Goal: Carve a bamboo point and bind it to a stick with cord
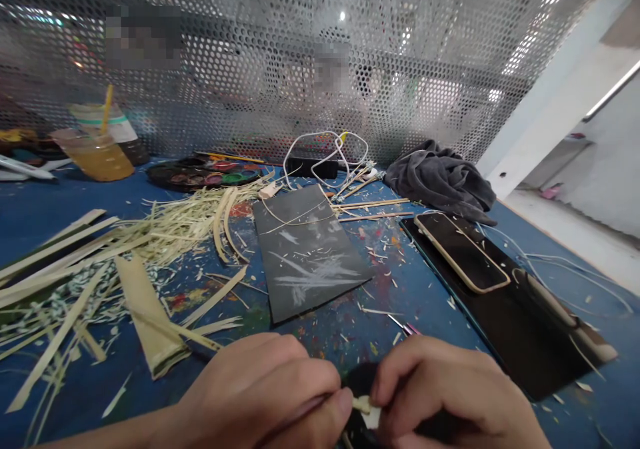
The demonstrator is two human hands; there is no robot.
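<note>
Between the closed fingertips of the left hand (pixel 280 386) and right hand (pixel 450 386), a pinched pale piece (pixel 363 406) ran roughly sideways.

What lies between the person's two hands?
In the head view, a small pale piece shows between the left hand and right hand, with dark material too hidden to identify.

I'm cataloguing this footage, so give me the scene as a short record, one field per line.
Left hand: fingers curled; its grip is mostly hidden
Right hand: fingers bent, fingertips at a small pale piece between the hands
Centre: dark grey sheet with pale scuffs
Left side: pale strips and heaped shavings
Right side: smartphone on a dark flat panel
Back: cup of amber liquid, paint palette, crumpled grey cloth
Surface: paint-stained blue tabletop
</note>
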